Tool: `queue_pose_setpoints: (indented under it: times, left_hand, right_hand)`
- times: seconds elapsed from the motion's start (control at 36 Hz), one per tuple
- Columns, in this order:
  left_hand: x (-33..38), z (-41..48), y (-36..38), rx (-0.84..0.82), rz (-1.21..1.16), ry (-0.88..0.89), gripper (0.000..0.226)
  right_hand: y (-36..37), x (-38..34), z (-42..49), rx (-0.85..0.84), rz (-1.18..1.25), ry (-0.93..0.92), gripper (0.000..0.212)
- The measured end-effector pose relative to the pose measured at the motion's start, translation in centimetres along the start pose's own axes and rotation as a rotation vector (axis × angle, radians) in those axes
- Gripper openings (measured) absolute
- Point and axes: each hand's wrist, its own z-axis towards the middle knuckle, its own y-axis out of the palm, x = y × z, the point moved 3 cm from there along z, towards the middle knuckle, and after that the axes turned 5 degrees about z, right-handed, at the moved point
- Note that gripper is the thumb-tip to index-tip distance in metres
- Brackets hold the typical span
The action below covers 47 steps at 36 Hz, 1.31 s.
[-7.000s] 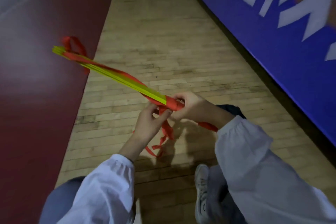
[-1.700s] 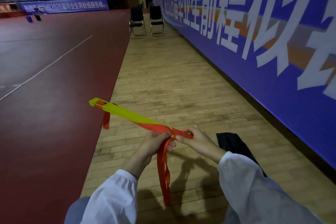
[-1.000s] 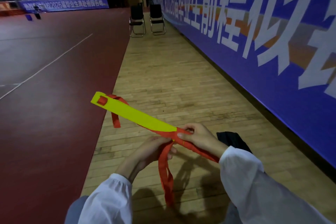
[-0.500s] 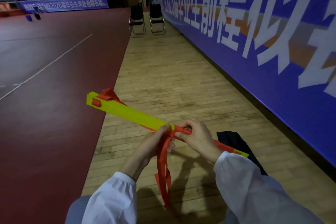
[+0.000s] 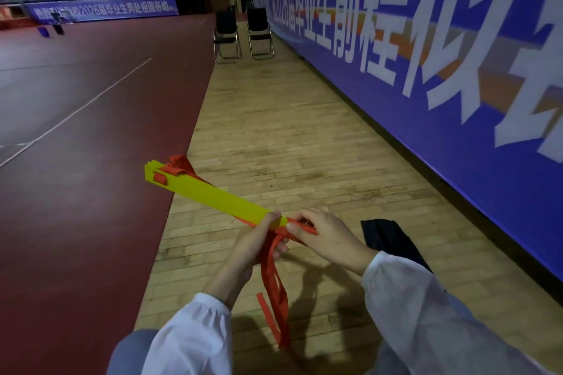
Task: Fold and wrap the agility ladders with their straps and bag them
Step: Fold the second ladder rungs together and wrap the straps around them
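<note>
The loose strap ends (image 5: 275,298) are let hang, leaving slack for winding. The folded yellow ladder (image 5: 213,192) is held off the floor (image 5: 289,146), clamped in the curled left grip (image 5: 256,243), while the red strap (image 5: 304,230) is pinched taut by the right grip (image 5: 323,237). Beyond, a black bag (image 5: 390,240) is laid, apparently for bagging.

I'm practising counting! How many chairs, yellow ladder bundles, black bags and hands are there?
Black folding metal chairs: 2
Flat yellow plastic ladder bundle: 1
Black fabric bag: 1
Hands: 2, left hand and right hand
Total: 6
</note>
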Motion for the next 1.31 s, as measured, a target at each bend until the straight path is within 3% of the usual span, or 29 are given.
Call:
queue_pose_setpoints:
  times: [0.08, 0.17, 0.25, 0.42, 0.56, 0.89, 1.17, 1.31]
  left_hand:
    - [0.0, -0.2, 0.1, -0.013, 0.037, 0.004, 0.050]
    - [0.0, -0.4, 0.1, -0.011, 0.082, 0.047, 0.046]
    - [0.1, -0.6, 0.1, -0.024, 0.105, 0.063, 0.044]
    - [0.4, -1.1, 0.0, -0.204, 0.109, -0.039, 0.047]
    - [-0.1, -1.0, -0.6, -0.222, 0.131, -0.065, 0.051]
    - [-0.4, -0.4, -0.6, -0.013, 0.116, 0.050, 0.035]
    - [-0.5, -0.1, 0.2, 0.098, 0.100, 0.122, 0.034]
    - [-0.9, 0.1, 0.1, 0.126, 0.111, 0.153, 0.037]
  right_hand:
    - [0.0, -0.1, 0.0, -0.158, 0.081, 0.097, 0.030]
    - [0.1, -0.1, -0.1, -0.283, 0.311, 0.257, 0.037]
    - [0.0, -0.2, -0.5, -0.302, 0.457, 0.296, 0.033]
    - [0.2, 0.4, -1.0, -0.277, 0.595, 0.301, 0.026]
    - [0.3, 0.8, -1.3, -0.179, 0.592, 0.301, 0.019]
    - [0.8, 2.4, -1.1, 0.132, 0.170, 0.250, 0.033]
    - [1.4, 1.7, -1.3, 0.221, 0.067, 0.234, 0.039]
    - [1.5, 2.0, -1.1, 0.188, 0.111, 0.241, 0.045]
